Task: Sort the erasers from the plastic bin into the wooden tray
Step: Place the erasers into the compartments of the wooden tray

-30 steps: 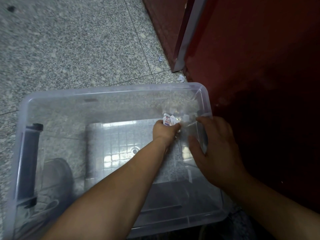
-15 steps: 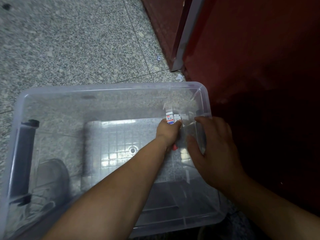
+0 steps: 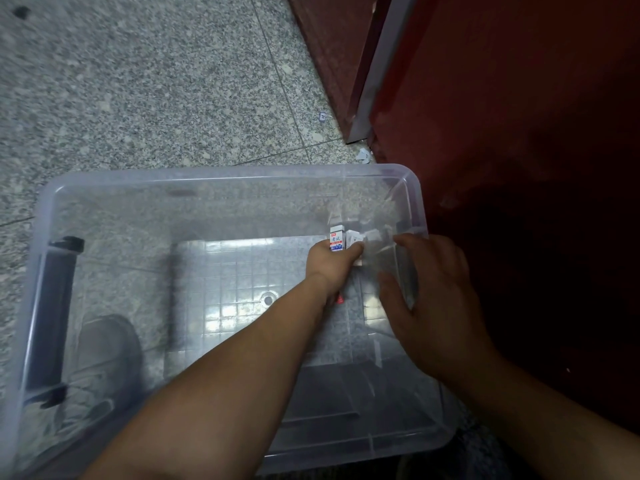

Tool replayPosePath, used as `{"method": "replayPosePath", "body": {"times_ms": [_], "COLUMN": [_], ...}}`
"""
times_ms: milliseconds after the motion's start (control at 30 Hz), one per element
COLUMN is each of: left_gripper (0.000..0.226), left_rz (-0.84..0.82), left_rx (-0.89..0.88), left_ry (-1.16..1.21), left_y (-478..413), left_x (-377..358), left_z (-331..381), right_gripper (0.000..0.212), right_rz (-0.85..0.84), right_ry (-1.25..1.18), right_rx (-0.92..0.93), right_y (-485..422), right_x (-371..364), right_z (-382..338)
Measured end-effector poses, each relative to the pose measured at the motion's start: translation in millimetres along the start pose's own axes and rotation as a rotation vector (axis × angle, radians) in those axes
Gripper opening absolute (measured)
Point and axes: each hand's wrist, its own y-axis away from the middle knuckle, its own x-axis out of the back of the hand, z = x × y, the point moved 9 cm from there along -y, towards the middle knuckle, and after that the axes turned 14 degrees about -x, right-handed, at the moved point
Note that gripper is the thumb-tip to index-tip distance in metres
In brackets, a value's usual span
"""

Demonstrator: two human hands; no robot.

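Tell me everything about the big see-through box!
The box is clear plastic, rectangular with rounded corners, a thick rim and a gridded bottom. It is open on top, and the speckled floor shows through it. A black handle shows at its left end. The left hand reaches inside gripping erasers near the right wall; the right hand rests across the right rim.

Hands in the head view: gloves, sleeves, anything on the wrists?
The left hand and right hand are bare, no gloves. The left arm and right arm are uncovered to the frame edge; no sleeve shows. No watch, band, ring or marking is visible on either.
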Motion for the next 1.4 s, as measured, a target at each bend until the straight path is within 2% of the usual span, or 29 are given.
{"method": "replayPosePath", "body": {"times_ms": [200, 333, 567, 667, 767, 867, 1033, 1167, 1400], "left_gripper": [0.018, 0.020, 0.017, 0.017, 0.018, 0.017, 0.013, 0.019, 0.013], "left_rz": [-0.068, -0.078, -0.104, -0.108, -0.119, -0.191, -0.346, -0.524, -0.619], "left_rx": [0.059, 0.024, -0.083, -0.109, -0.134, -0.167, -0.177, -0.118, -0.219], "left_ry": [0.126, 0.146, 0.134, 0.129, 0.176, 0.235, 0.423, 0.435, 0.323], "left_y": [10, 32, 97, 130, 171, 218, 314, 390, 466], "left_x": [8, 27, 70, 80, 74, 49, -23, -90, -175], "left_z": [3, 21, 103, 145, 192, 238, 300, 313, 314], "right_gripper": [0.051, 0.054, 0.072, 0.057, 0.025, 0.024, 0.037, 0.026, 0.021], "right_rz": [-0.004, -0.030, -0.141, -0.067, -0.183, -0.263, -0.062, 0.145, 0.367], "right_ry": [0.013, 0.022, 0.209, 0.155, -0.037, -0.170, -0.226, -0.351, -0.830], "right_rx": [0.005, -0.024, -0.079, -0.069, -0.068, 0.000, 0.082, 0.055, -0.287], "right_y": [-1, -1, 7, 24, 59, 108, 176, 229, 299], "right_x": [-1, -5, 9, 51, 95, 148, 247, 308, 375], "right_z": [3, 6, -10, -34, -64, -91, -91, -61, 60]}}
